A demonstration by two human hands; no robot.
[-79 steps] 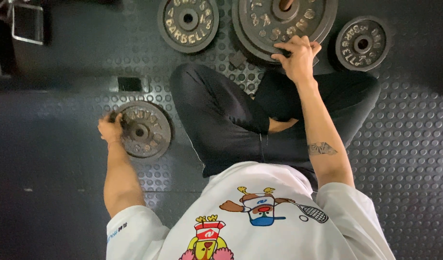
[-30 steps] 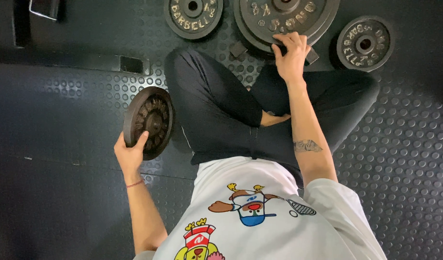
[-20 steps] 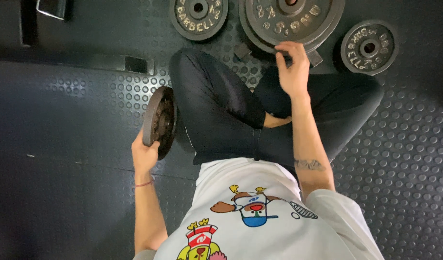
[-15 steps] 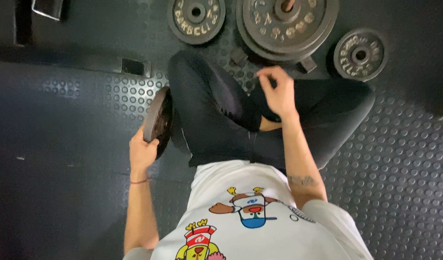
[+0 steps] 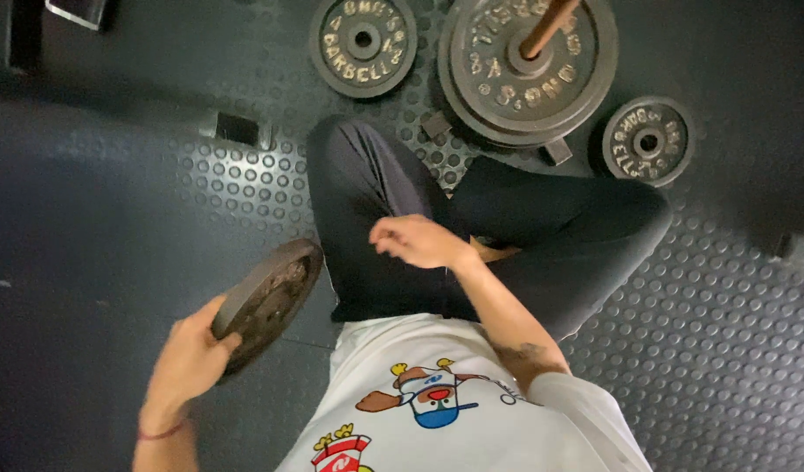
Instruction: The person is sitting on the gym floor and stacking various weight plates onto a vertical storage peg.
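My left hand (image 5: 185,360) grips a small dark iron weight plate (image 5: 266,301) by its lower rim, lifted off the floor and tilted beside my left thigh. My right hand (image 5: 415,241) hovers empty over my crossed legs in black trousers (image 5: 507,227), fingers loosely curled. A stack of large weight plates (image 5: 529,74) on a bar end stands on the floor beyond my knees.
A medium plate (image 5: 363,44) lies flat at the top centre and a small plate (image 5: 648,142) at the right. A small metal block (image 5: 240,129) rests on the studded rubber floor (image 5: 734,306). Part of a metal frame (image 5: 74,10) shows at the top left.
My left hand lifted the small plate off the floor and drew it toward my body. My right hand left the large plate stack and came back over my lap.
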